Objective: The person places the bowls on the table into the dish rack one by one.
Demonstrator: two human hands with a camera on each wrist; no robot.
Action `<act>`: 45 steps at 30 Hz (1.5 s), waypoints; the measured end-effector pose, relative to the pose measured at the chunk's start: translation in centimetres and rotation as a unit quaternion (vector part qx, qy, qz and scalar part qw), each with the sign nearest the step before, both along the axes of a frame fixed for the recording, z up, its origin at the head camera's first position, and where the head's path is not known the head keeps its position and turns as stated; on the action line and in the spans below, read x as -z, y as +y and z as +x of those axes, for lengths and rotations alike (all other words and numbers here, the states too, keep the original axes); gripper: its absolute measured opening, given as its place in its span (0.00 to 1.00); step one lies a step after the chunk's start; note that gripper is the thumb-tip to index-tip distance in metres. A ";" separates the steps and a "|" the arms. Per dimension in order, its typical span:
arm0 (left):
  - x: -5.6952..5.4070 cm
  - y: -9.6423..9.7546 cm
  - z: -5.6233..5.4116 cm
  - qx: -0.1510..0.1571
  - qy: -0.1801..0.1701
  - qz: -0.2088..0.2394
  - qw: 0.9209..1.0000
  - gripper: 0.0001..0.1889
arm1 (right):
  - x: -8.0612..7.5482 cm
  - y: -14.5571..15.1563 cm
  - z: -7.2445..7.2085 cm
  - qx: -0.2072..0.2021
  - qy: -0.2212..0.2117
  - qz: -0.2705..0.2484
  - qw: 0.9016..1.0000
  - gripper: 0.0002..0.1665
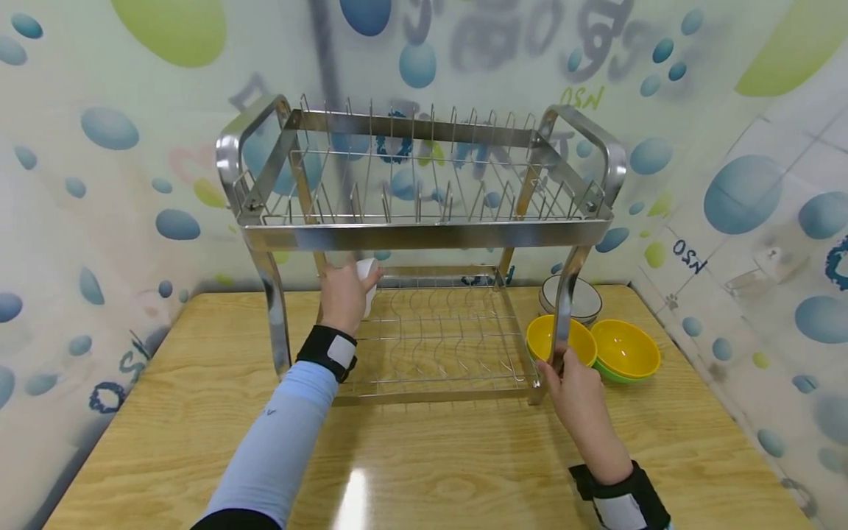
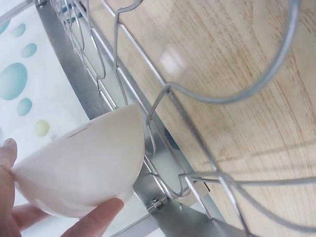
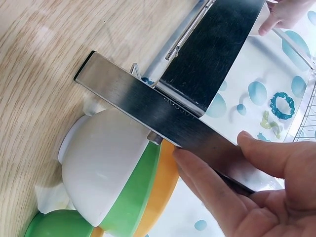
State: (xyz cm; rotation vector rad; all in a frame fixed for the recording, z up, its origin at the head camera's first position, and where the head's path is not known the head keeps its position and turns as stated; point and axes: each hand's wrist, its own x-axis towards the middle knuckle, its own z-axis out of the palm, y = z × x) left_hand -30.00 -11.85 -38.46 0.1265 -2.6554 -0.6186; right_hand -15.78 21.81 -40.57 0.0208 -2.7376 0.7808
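A two-tier metal dish rack (image 1: 424,236) stands on the wooden table. My left hand (image 1: 344,298) reaches in between the tiers at the left end, holding a white bowl (image 2: 84,158) between thumb and fingers. In the left wrist view the bowl is tilted on its side, its edge close to the wire slots (image 2: 170,89) of the lower tier. Whether it rests on the wires I cannot tell. My right hand (image 1: 583,403) grips the rack's right front leg (image 3: 153,116), thumb on one side and fingers on the other.
Right of the rack, two yellow bowls (image 1: 628,349) with green outsides stand side by side. White bowls (image 1: 579,300) with a dark rim sit behind them. The right wrist view shows a white bowl (image 3: 103,158) beneath a green one. A patterned wall covering (image 1: 411,66) rises behind the table.
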 end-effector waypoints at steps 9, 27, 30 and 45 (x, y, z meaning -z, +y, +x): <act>0.4 0.2 0.0 -0.008 -0.025 -0.009 1.000 0.41 | 0.1 -0.1 0.1 0.002 -0.001 -0.002 1.000 0.16; 0.7 0.3 0.3 -0.009 -0.031 0.005 0.999 0.36 | 0.1 -0.2 0.0 0.003 0.019 0.002 1.000 0.16; 0.7 0.2 0.2 -0.016 -0.037 -0.008 0.999 0.36 | 0.1 -0.2 0.0 0.006 0.014 0.002 1.000 0.16; 0.5 0.4 0.5 -0.024 -0.053 -0.039 0.998 0.42 | -0.2 -0.2 0.1 0.006 -0.007 0.001 1.000 0.16</act>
